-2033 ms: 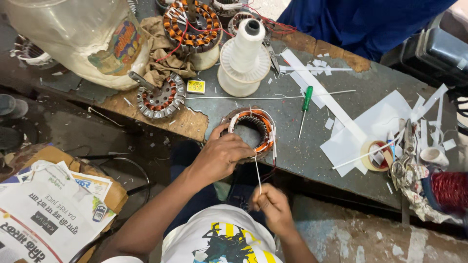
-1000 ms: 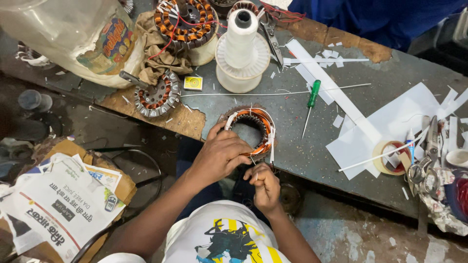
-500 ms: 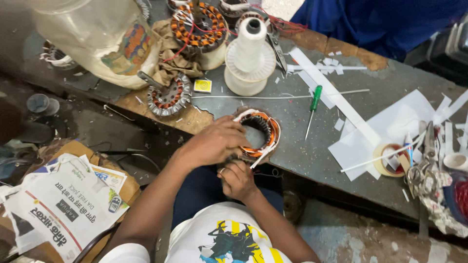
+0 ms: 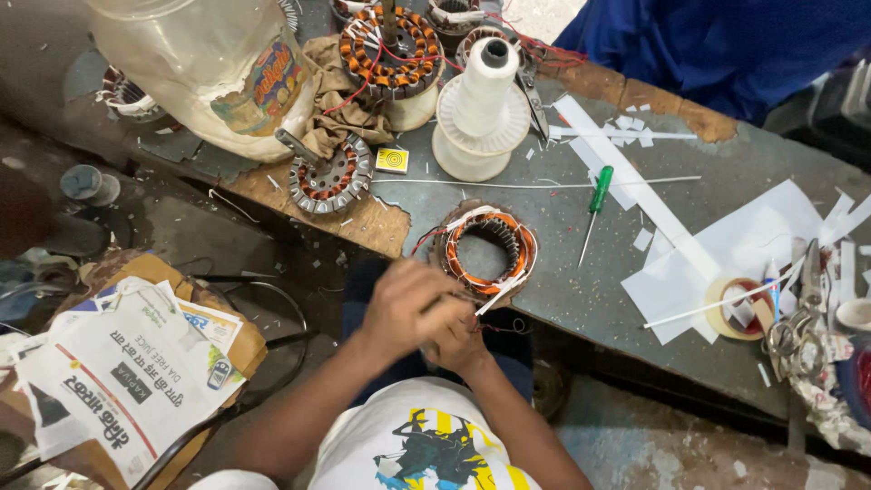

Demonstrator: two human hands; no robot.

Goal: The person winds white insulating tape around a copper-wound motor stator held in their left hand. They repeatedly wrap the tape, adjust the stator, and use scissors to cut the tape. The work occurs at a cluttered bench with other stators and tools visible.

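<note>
Both hands, left (image 4: 399, 304) and right (image 4: 454, 334), pinch (blurred) white lacing thread (image 4: 497, 295) taut, binding the stator (image 4: 487, 251) at the surface's (image 4: 562, 290) near edge.

Soft, even daylight falls across the grey worktop (image 4: 635, 272), brightest toward twelve and one o'clock, where the white thread spool (image 4: 481, 104) and the paper strips (image 4: 726, 254) are nearly washed out, though there is no hard glare. Shadows are faint and short; the floor (image 4: 136, 200) toward nine o'clock is dimmer and murky. The two hands (image 4: 426, 318) at six o'clock are smeared by motion blur so their fingers cannot be told apart, while the wound stator (image 4: 485, 254) just beyond them is sharp, and the wide lens bends straight edges near the frame's corners.
</note>
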